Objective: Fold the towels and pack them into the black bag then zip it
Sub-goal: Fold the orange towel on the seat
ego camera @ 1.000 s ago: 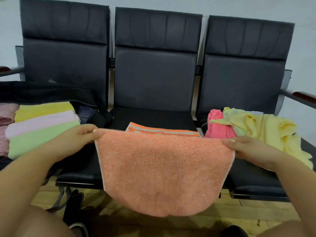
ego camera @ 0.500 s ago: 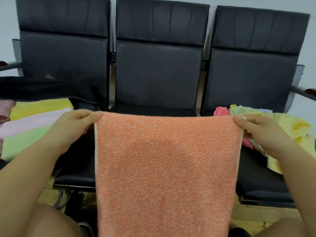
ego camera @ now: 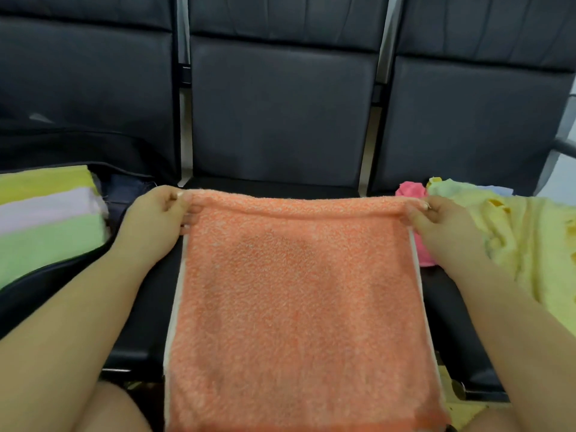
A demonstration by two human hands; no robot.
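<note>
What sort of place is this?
Probably a waiting area: a row of joined black padded seats with a metal armrest against a plain wall, over a wooden floor.

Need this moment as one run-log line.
stage: folding | left hand: pinches orange towel top corner | right hand: pinches other corner | towel on middle seat | black bag: open

Orange towel (ego camera: pixel 296 291), hanging in air earlier, now lowered flat onto middle seat (ego camera: pixel 149 307); both hands dropped with it.
</note>
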